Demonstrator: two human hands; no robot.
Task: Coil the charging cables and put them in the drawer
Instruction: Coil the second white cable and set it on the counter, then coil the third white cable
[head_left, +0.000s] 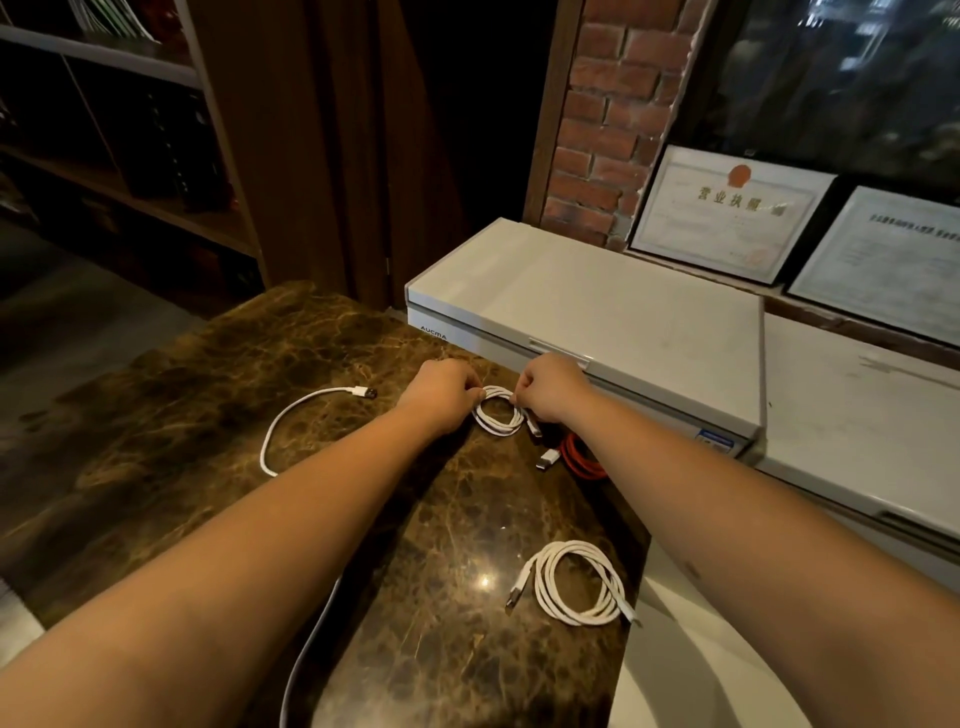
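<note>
Both hands are pinching the same small white coil (498, 417) right now, the left hand (441, 391) closing on its left rim and the right hand (549, 387) closing on its right rim, fingertips tucked in so I can't see exactly how many loops each is trapping. The coil is sitting just above or on the marble counter (208, 415) near its far edge, with a plug end trailing out toward the right.

Handling-wise, this stuff is looking light and floppy but springy, the kind of cable that's wanting to unwind the second you're letting go. So I'd say pinching across all the loops at once, on opposite sides like this, is the way to go, not grabbing by the connector.

Just beside the right hand, an orange cable (582, 457) is lying bunched up at the counter's edge, partly hidden under the wrist. A loose white cable (291, 421) with a USB plug is arcing out well to the left, not coiled yet. Closer to the camera, 1 finished white coil (576, 582) is resting near the right edge, and it's holding its shape okay.

Another white strand (306, 649) is running off the near edge. I'm not seeing any drawer in view. A white chest freezer (597, 301) is sitting behind the counter.
</note>
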